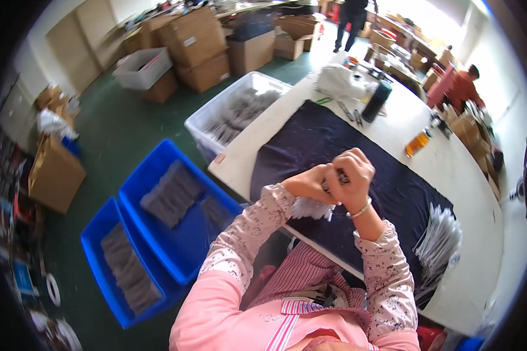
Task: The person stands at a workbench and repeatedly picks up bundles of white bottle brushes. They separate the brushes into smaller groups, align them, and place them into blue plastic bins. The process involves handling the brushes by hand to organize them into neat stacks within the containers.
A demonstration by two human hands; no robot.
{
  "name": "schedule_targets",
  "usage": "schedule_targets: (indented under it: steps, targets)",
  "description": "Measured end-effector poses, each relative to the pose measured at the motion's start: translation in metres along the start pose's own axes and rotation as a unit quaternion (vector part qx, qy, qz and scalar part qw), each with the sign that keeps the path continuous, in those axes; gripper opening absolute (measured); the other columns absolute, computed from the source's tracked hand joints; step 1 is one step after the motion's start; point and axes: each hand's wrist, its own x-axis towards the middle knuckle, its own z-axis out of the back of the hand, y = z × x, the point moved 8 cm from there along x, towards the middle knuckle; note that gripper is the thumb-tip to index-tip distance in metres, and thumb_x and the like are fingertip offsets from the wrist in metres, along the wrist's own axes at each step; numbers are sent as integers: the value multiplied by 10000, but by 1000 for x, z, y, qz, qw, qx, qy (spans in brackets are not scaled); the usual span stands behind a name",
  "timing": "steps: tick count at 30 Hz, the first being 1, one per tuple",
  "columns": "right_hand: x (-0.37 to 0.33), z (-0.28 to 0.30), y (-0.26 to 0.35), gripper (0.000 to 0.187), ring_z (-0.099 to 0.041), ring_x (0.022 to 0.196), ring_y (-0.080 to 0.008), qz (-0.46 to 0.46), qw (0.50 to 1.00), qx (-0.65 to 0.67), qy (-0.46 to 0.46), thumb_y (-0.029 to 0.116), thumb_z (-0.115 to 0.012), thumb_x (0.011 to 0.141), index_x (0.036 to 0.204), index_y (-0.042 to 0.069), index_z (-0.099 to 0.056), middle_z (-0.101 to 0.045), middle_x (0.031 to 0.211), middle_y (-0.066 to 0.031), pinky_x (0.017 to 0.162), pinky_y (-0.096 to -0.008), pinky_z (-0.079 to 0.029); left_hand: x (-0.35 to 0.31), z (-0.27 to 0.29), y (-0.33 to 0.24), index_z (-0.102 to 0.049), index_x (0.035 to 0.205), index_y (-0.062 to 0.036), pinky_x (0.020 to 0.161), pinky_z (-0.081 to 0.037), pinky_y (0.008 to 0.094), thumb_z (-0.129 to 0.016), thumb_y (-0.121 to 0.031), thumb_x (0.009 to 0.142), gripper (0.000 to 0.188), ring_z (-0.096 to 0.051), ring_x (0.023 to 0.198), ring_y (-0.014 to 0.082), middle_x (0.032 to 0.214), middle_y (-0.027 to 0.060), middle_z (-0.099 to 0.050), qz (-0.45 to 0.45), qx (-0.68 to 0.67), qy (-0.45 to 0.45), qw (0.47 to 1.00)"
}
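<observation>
In front of me, over the dark cloth (pixel 310 134), my two hands are together and closed. My left hand (pixel 308 182) wraps round a bundle of thin white strands (pixel 311 209), whose loose ends hang below it. Against it, my right hand (pixel 357 175) is curled tightly at the bundle's upper part. Small dark ends show between the fingers. How the fingers grip inside is hidden. A larger pile of similar white strands (pixel 440 237) lies at the cloth's right end, beyond my right forearm.
Blue bins (pixel 184 275) with grey bundles stand on the floor at left. A translucent tub (pixel 202 131) of similar bundles adjoins the white table (pixel 468 245). On the table are a dark bottle (pixel 376 100), an orange bottle (pixel 417 143) and hand tools (pixel 350 112). Other people are farther back.
</observation>
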Motion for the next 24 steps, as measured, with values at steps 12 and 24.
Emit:
schedule_targets:
  steps: [12, 24]
  targets:
    - [-36, 7, -65, 573, -587, 922, -192, -275, 832, 478, -63, 483, -349, 984, 1225, -15, -499, -591, 1086, -112, 845, -328, -439, -8, -10, 9, -574, 937, -12, 674, -491, 246, -667, -16, 710, 245, -548, 742, 54, 811, -5, -599, 11, -41, -81, 996]
    - [-225, -55, -142, 373, -590, 813, -175, -414, 826, 220, 315, 260, -496, 896, 1033, -64, -619, -664, 970, -154, 680, -343, -480, -102, 31, -99, -595, 808, -33, 621, -500, 296, -692, -79, 589, 244, -578, 674, 111, 729, 36, -620, -193, -63, -326, 923]
